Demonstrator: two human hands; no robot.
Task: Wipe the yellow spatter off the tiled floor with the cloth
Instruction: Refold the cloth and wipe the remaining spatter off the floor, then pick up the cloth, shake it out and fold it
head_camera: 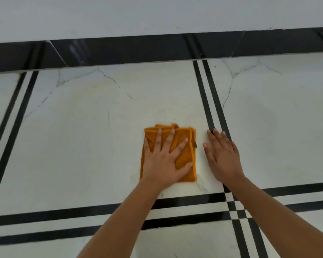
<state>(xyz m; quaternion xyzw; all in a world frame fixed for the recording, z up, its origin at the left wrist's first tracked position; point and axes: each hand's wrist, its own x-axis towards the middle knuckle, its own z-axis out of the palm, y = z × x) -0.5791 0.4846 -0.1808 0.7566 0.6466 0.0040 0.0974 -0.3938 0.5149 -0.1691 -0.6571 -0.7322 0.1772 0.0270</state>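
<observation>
The left grip (163,161) lay wide and flat, pressing the folded cloth (185,155) on the floor (82,136). The right grip (223,157) rested wide on the floor just right of it, holding nothing.

left hand (163,161) flat, right hand (223,155) flat

The orange cloth (185,157) is set against a white marble-veined floor (82,146) crossed by paired black stripes (211,116).

Left hand (163,161) presses orange cloth (186,157) flat; right hand (223,155) rests on floor (82,146).
</observation>
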